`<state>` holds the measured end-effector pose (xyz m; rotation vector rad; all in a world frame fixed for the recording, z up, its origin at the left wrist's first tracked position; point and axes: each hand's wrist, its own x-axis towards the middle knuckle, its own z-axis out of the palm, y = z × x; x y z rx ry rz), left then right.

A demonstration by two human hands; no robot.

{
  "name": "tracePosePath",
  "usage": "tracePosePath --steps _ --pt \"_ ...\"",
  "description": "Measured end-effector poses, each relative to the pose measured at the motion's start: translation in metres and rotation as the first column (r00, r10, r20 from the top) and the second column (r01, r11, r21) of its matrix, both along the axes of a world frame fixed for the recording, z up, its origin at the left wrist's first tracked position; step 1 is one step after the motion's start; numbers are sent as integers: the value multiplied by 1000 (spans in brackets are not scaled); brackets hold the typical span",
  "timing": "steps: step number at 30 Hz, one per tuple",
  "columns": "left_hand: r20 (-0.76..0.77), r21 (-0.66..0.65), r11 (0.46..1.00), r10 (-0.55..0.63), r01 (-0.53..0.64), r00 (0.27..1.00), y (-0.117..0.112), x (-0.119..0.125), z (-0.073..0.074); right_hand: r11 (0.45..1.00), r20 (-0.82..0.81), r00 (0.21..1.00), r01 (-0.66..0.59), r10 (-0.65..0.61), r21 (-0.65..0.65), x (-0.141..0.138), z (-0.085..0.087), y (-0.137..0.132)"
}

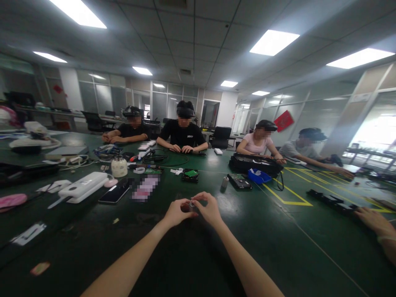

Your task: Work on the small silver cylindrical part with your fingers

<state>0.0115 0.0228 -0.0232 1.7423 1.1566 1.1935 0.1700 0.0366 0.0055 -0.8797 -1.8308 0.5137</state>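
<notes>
In the middle of the green table, both hands meet around a small grey cylindrical piece. My left hand is closed about its left side, thumb and fingers curled. From the right, my right hand pinches near the top of the piece with thumb and fingertips. Fingers cover much of it, so its exact kind does not show. A similar grey metal cylinder stands further off to the right. Beside it lies a hard drive, and a green circuit board unit lies straight ahead of my hands.
A phone, a white power bank and a cream jar sit to the left. At right are a blue pouch, a black case and another person's hand. Several people sit across the table.
</notes>
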Motion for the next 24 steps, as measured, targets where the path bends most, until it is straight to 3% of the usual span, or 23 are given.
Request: tracePosePath --steps 6,12,18,24 --pt "-23 18 1000 25 -24 999 0 -1 1 1000 49 999 11 -11 7 -1 1 -1" --pt "12 -11 1000 2 -2 1000 -1 0 1 972 -6 973 233 -233 29 4 4 1" --pt "54 -16 1000 -9 10 999 1 1 -2 993 85 994 55 -64 102 2 7 -5" --pt "18 -1 1000 10 -10 1000 2 1 -3 994 19 997 76 -77 83 1 11 -3"
